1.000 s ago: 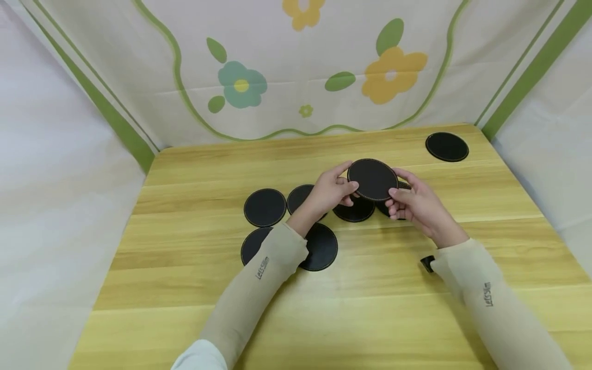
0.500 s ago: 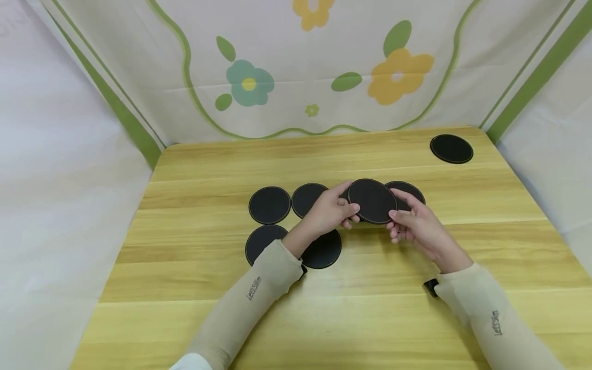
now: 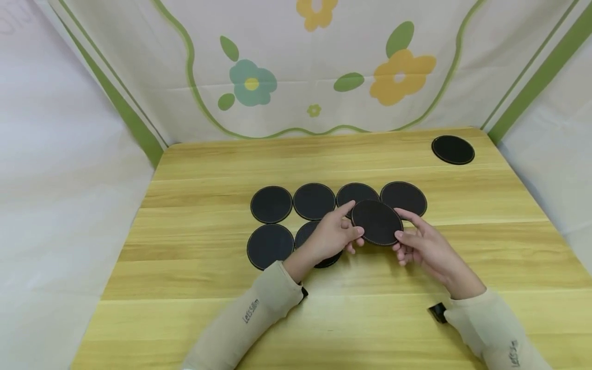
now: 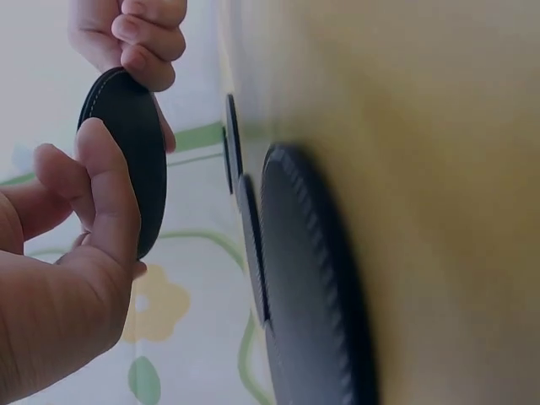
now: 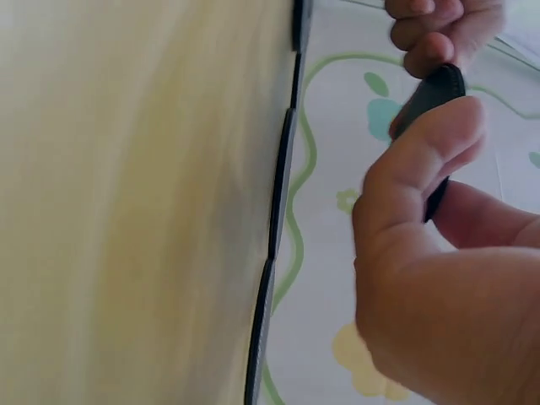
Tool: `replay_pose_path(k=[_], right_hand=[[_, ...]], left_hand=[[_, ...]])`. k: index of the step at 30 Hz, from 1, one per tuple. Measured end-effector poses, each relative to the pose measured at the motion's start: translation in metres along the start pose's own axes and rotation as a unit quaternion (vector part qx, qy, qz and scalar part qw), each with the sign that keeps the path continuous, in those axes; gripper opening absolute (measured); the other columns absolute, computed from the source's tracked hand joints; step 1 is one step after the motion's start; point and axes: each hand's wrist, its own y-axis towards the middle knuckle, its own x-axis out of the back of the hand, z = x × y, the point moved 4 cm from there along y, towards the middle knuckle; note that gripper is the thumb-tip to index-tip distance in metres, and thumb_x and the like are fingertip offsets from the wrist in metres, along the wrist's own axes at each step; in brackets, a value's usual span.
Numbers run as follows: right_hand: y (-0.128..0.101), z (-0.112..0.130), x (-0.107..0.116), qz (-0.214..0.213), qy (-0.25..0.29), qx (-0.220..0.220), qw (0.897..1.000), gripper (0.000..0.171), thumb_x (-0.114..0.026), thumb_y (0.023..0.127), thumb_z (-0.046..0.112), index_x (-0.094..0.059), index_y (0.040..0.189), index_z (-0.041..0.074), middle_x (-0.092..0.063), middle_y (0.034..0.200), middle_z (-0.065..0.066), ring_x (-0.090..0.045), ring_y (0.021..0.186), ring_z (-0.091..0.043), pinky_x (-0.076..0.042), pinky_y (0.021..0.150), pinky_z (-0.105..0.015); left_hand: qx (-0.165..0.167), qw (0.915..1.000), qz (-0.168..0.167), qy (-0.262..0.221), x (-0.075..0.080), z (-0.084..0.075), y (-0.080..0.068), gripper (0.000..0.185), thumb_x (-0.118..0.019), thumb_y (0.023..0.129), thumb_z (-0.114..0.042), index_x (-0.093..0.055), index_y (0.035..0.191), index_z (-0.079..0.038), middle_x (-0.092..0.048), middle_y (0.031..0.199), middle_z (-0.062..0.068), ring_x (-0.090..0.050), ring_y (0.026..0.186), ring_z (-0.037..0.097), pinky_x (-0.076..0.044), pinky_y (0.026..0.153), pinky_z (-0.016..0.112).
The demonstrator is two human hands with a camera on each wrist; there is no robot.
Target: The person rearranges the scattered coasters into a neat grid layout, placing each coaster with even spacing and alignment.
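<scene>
Both my hands hold one round black coaster with stitching round its edge. My left hand pinches its left side between thumb and fingers, and my right hand pinches the right side. In the left wrist view the held coaster is clear of the tabletop. Behind it lies a row of coasters, of which the third is partly covered by the held one and the rightmost sits beside it. In front of that row are a coaster and another, mostly hidden by my left hand.
A lone coaster lies near the back right corner of the wooden table. The row's left end has two more coasters, the outer one and its neighbour. A flowered cloth hangs behind the table.
Both hands have brought the held coaster toward the table's front, from over the back row to just in front of it. More of the back row's right-hand coasters now shows.
</scene>
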Motion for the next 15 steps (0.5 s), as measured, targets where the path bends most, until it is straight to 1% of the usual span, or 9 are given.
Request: replay_pose_path(k=[2, 4, 7, 11, 15], right_hand=[[-0.002, -0.004, -0.001, 0.001, -0.005, -0.005, 1.0, 0.069, -0.054, 0.105, 0.006, -0.011, 0.159, 0.004, -0.067, 0.078, -0.011, -0.062, 0.059, -0.017, -0.057, 0.056, -0.029], [-0.003, -0.008, -0.001, 0.002, -0.015, -0.011, 1.0, 0.07, -0.054, 0.105, 0.006, -0.009, 0.159, 0.003, -0.067, 0.078, -0.012, -0.063, 0.059, -0.017, -0.057, 0.057, -0.03], [-0.004, -0.012, -0.002, 0.002, -0.027, -0.016, 0.999, 0.072, -0.054, 0.105, 0.007, -0.008, 0.16, 0.003, -0.067, 0.078, -0.013, -0.063, 0.06, -0.016, -0.057, 0.057, -0.031], [-0.006, -0.016, -0.002, 0.006, -0.045, -0.02, 0.999, 0.074, -0.054, 0.104, 0.005, -0.006, 0.16, 0.002, -0.066, 0.078, -0.013, -0.063, 0.06, -0.016, -0.058, 0.056, -0.032], [-0.006, -0.019, -0.001, 0.004, -0.076, -0.033, 0.997, 0.072, -0.053, 0.105, 0.005, -0.007, 0.16, 0.0, -0.066, 0.079, -0.015, -0.064, 0.06, -0.015, -0.058, 0.057, -0.033]], left_hand=[[0.009, 0.9999, -0.007, 0.001, -0.003, 0.004, -0.003, 0.074, -0.064, 0.098, 0.001, -0.025, 0.161, -0.008, -0.068, 0.075, 0.014, -0.057, 0.052, 0.022, -0.059, 0.065, 0.046], [0.018, 0.9998, -0.01, 0.004, -0.005, 0.008, -0.007, 0.075, -0.064, 0.098, 0.002, -0.025, 0.161, -0.008, -0.068, 0.074, 0.013, -0.056, 0.052, 0.022, -0.059, 0.064, 0.044], [0.027, 0.9995, -0.004, 0.018, -0.007, 0.012, -0.011, 0.077, -0.063, 0.098, 0.002, -0.021, 0.162, -0.008, -0.068, 0.076, 0.016, -0.057, 0.052, 0.023, -0.059, 0.061, 0.04], [0.038, 0.9979, 0.025, 0.045, -0.011, 0.018, -0.014, 0.083, -0.062, 0.099, 0.0, -0.011, 0.163, -0.008, -0.069, 0.079, 0.017, -0.058, 0.052, 0.023, -0.056, 0.056, 0.035], [0.061, 0.9956, 0.056, 0.042, -0.013, 0.023, -0.016, 0.088, -0.062, 0.099, -0.002, -0.003, 0.164, -0.011, -0.07, 0.08, 0.019, -0.057, 0.047, 0.019, -0.055, 0.048, 0.034]])
